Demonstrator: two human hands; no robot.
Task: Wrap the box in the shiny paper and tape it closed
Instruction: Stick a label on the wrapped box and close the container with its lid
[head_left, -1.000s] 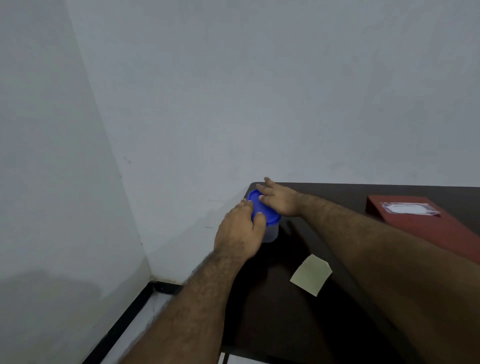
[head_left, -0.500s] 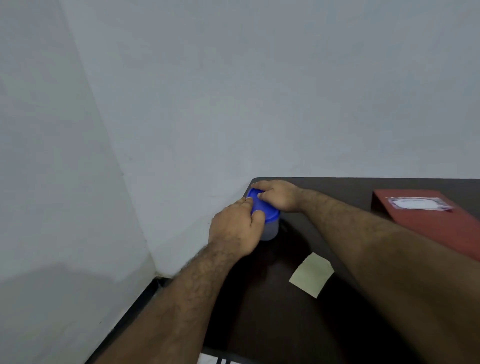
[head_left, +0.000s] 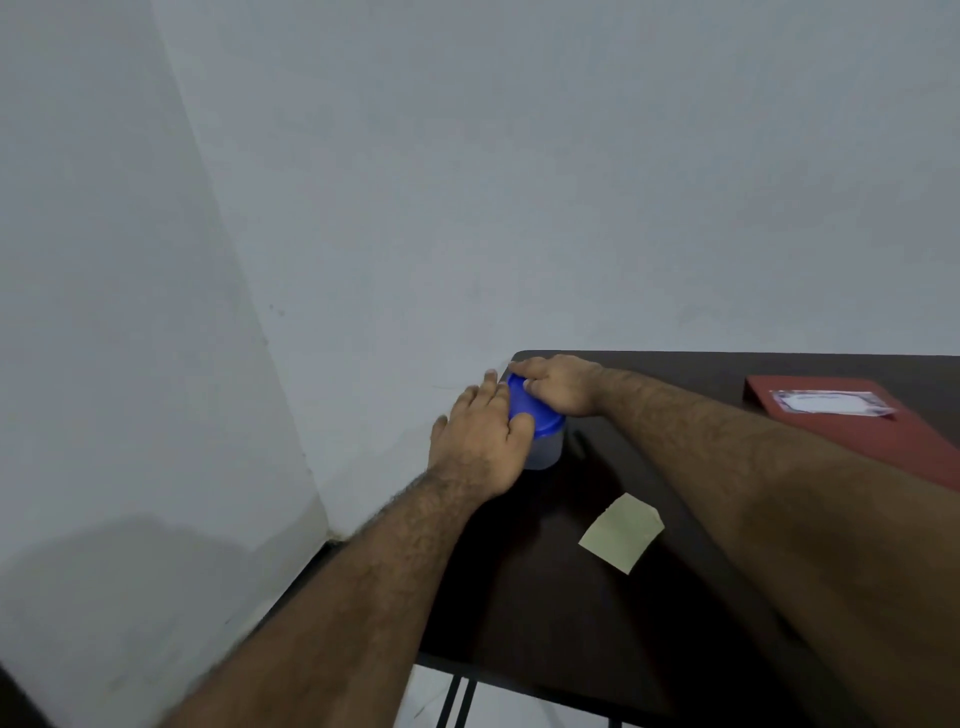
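A small clear round container (head_left: 545, 452) with a blue lid (head_left: 530, 410) stands at the far left corner of the dark table (head_left: 571, 597). My left hand (head_left: 480, 441) covers its left side, fingers lying over the lid's near edge. My right hand (head_left: 558, 384) is curled over the lid's far edge. Both hands grip the lid. A flat red box (head_left: 872, 436) with a clear-sleeved white label (head_left: 831, 402) lies at the right. No shiny paper or tape is in view.
A pale yellow-green paper slip (head_left: 621, 530) lies on the table between my forearms. Grey walls meet in a corner to the left. The table's near edge and black metal legs (head_left: 457, 701) show at the bottom.
My right hand has curled from flat on the lid to gripping its far edge. My left hand has spread further over the lid. The view has shifted slightly.
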